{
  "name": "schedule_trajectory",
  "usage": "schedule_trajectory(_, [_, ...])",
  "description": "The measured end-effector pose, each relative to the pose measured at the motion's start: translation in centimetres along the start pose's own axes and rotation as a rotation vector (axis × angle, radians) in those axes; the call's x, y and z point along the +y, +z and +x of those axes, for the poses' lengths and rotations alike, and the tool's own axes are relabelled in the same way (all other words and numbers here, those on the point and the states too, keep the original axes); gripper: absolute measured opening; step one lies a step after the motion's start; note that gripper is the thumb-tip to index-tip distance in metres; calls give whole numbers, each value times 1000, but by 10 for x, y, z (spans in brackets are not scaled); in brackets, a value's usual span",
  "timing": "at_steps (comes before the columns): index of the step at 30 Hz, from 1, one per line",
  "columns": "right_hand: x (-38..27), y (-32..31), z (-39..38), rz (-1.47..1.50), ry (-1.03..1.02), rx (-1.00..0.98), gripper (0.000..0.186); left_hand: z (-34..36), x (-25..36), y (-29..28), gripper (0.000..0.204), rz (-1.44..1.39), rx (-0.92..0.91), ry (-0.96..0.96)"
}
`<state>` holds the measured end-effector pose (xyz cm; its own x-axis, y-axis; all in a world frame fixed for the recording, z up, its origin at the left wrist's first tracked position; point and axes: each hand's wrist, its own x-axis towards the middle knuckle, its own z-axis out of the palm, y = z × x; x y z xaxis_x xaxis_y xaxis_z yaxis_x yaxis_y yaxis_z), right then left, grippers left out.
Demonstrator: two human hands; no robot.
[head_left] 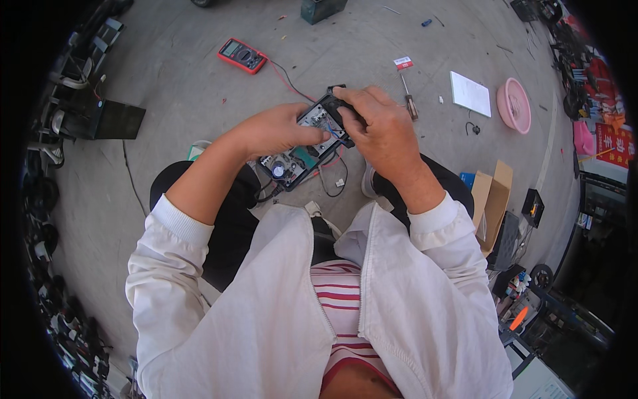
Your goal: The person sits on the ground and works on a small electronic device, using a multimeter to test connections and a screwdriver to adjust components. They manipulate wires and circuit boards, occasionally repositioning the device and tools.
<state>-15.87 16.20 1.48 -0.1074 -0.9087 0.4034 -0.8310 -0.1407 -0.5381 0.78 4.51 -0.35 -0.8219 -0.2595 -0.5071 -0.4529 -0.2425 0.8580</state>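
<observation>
An opened black electronic device (294,164) with a bare circuit board, components and small wires is held between my legs. My left hand (279,130) grips its left side, thumb lying over the board. My right hand (377,130) grips the upper right end, with fingers at the black casing's edge. Black and red leads run from around the device to a red multimeter (240,56) on the floor at upper left. A cable leaves the lower end, and a loop of wire with a small white connector (340,183) hangs below it.
On the concrete floor are a screwdriver (409,103), white papers (470,94), a pink basin (514,106) and an open cardboard box (499,203). Dark green boxes (121,120) stand left and at top (322,10). Piles of parts and equipment line both sides.
</observation>
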Motion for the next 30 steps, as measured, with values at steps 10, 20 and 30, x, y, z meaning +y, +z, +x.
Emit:
schedule_trajectory(10, [-8,11,-4,-103,7,-21,20,-2,4,4,39,169,78,24])
schedule_trajectory(20, [-1,0,5,253,244,72,30,-8,10,-4,38,-136,162,-2])
schedule_trajectory(30, [28,-7,-7,903,550,-435,23,-17,17,-21,45,-181,186,79])
